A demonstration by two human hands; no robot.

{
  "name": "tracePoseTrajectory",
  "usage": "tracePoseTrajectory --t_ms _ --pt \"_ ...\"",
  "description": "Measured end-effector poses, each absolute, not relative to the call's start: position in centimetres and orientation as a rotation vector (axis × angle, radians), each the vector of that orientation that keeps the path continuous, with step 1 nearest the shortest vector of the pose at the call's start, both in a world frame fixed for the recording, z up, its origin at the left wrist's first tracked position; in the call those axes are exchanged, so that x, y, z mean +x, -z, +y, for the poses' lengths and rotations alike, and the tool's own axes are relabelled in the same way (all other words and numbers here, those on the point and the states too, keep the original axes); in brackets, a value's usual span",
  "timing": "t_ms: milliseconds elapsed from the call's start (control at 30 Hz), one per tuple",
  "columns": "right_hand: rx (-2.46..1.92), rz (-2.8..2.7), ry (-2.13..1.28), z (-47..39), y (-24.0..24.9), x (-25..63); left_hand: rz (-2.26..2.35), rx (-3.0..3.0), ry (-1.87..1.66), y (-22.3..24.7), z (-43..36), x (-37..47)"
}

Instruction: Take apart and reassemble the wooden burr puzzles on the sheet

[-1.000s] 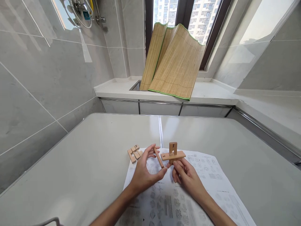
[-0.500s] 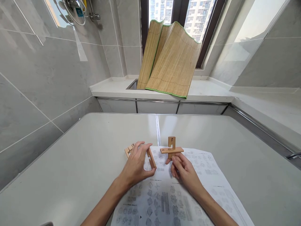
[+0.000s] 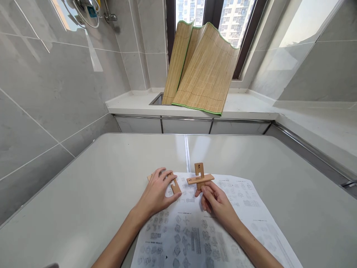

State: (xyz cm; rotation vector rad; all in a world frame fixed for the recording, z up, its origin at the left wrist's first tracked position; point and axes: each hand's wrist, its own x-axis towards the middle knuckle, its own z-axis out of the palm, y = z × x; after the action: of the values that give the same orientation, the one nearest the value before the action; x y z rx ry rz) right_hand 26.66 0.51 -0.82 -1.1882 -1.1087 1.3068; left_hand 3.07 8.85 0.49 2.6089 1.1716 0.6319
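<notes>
My right hand (image 3: 219,203) pinches the lower end of an upright slotted wooden puzzle piece (image 3: 199,168), marked with a dark numeral. A flat wooden crosspiece (image 3: 193,181) runs through it, making a cross held above the paper. To the left, my left hand (image 3: 154,193) is curved, its thumb and fingers at the ends of a notched wooden puzzle piece (image 3: 176,188) that looks nearly flat on the sheet. Another wooden piece (image 3: 149,177) peeks out past the left fingers, mostly hidden by the hand.
A large printed sheet (image 3: 192,230) with rows of small diagrams lies under both hands on the pale table (image 3: 92,193). Beyond the table's far edge, a folded bamboo mat (image 3: 206,74) leans on a white ledge (image 3: 125,106) before the window. Tiled walls flank both sides.
The notched piece in my left hand has tipped down flatter toward the paper and shifted slightly left. The joined cross in my right hand has moved a little left and tilted.
</notes>
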Motion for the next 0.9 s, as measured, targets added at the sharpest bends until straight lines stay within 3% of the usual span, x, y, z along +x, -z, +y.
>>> tracePoseTrajectory --t_ms 633,900 --pt "-1.17 -1.117 -1.336 0.7 0.5 26.7 0.981 2.631 -0.549 -2.1 9.7 1.0" --pt "-1.167 -1.202 -1.35 0.4 0.5 26.3 0.934 2.76 -0.831 -2.6 8.4 2.9"
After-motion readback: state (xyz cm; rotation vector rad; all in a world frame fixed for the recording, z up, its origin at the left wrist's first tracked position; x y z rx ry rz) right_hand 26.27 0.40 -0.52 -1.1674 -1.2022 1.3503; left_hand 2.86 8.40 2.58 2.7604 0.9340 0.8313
